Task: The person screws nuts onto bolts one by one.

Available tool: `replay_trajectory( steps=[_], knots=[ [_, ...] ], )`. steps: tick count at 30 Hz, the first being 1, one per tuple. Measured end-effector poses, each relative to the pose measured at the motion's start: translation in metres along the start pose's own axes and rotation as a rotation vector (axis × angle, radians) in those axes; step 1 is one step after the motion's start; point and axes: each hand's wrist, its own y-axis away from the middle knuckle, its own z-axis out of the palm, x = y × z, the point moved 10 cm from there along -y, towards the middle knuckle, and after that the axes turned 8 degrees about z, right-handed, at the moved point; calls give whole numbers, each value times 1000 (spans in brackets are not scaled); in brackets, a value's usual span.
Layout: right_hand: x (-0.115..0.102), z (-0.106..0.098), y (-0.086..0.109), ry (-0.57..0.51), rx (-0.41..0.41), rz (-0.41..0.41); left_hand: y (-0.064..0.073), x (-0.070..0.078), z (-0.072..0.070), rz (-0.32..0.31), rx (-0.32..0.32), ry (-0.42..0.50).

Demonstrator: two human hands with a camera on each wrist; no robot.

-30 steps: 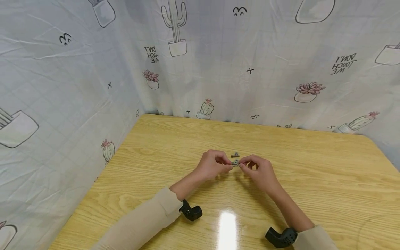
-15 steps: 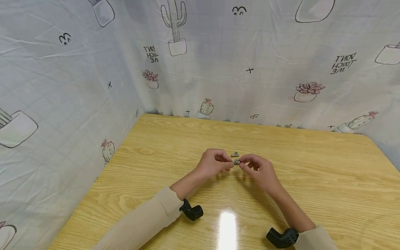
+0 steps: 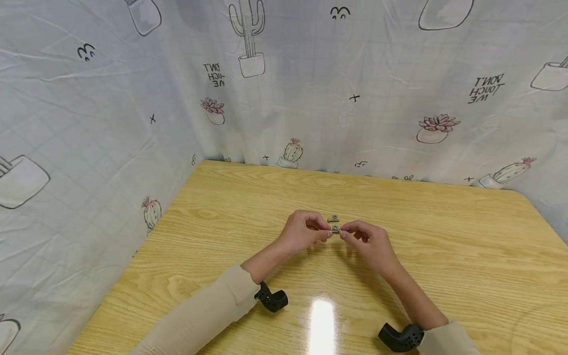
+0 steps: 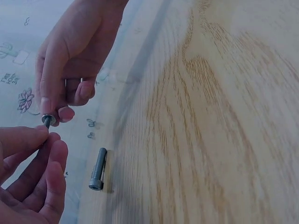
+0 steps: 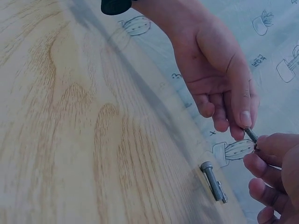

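Note:
My left hand [image 3: 303,232] pinches a small metal bolt [image 5: 251,134] by one end between thumb and fingertips, its thread pointing at my right hand [image 3: 369,244]. At that threaded end the right thumb and fingertips pinch a small ring-shaped nut [image 4: 48,119], which sits around the shank in the left wrist view. The fingertips of both hands are almost together, over the table. Just beyond them a loose bolt [image 3: 333,220] lies on the wood, a nut [image 3: 335,217] at its far side. Fingers partly cover the held pieces.
The wood-grain table [image 3: 248,197] reaches to a pale curtain [image 3: 355,123] printed with cacti, at the back and left. Black wrist devices [image 3: 271,299] sit on both forearms. A bright light reflection [image 3: 322,325] shows near the front.
My left hand has moved slightly right, bringing the bolt's end up to the right fingertips. The right hand has hardly moved, and the loose bolt stays in place.

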Motion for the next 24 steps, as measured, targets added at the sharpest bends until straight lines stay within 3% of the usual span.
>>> replay_trajectory(
  steps=[10, 24],
  knots=[
    [9, 10, -2, -111, -97, 76, 0, 5, 2, 41, -27, -37],
    [10, 18, -4, -128, -108, 157, 2, 10, 6, 97, -57, -60]
  ],
)
